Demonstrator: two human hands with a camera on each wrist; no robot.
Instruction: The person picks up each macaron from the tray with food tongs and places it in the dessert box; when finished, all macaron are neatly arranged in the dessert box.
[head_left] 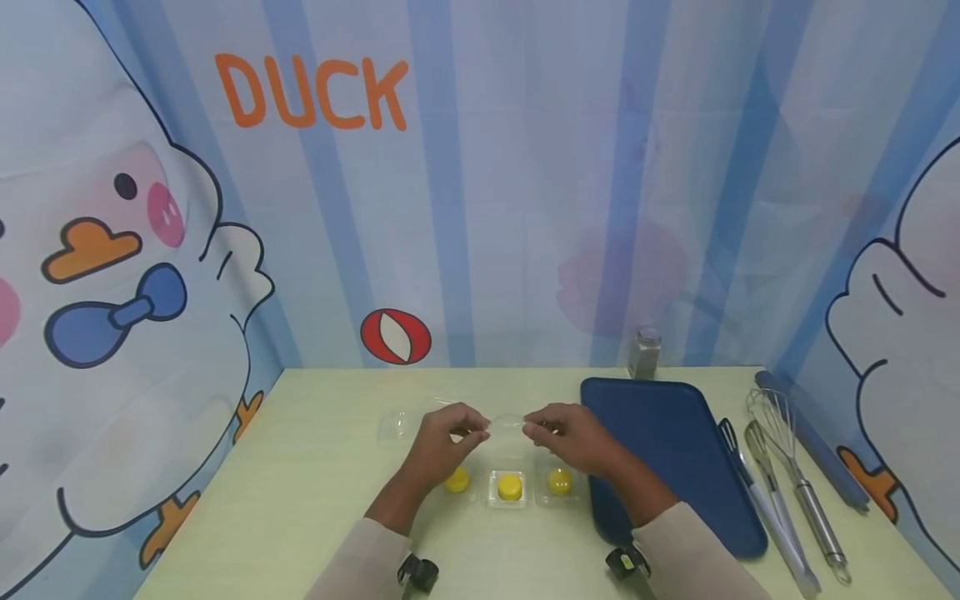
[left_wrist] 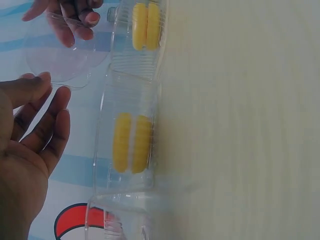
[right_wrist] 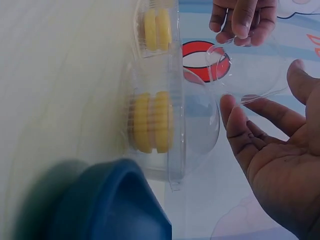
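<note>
A clear domed plastic lid (head_left: pixel 507 422) is held up between both hands, beyond the middle box. My left hand (head_left: pixel 444 443) pinches its left edge between thumb and fingers. At the opposite edge, my right hand (head_left: pixel 573 437) pinches it the same way. Below stand three clear plastic boxes in a row, each with a yellow macaron. The middle macaron (head_left: pixel 510 487) sits in an uncovered box (head_left: pixel 491 503). A clear dome (right_wrist: pixel 202 125) covers the right macaron (right_wrist: pixel 152 122). My left wrist partly covers the left macaron (head_left: pixel 457 479) in the head view.
Another clear lid (head_left: pixel 396 425) lies behind my left hand. To the right are a dark blue tray (head_left: pixel 667 450), a whisk (head_left: pixel 810 500), and slim metal utensils (head_left: pixel 772 492). A small glass jar (head_left: pixel 645 354) stands at the back, and a grey-blue bar (head_left: pixel 817 446) lies along the right edge.
</note>
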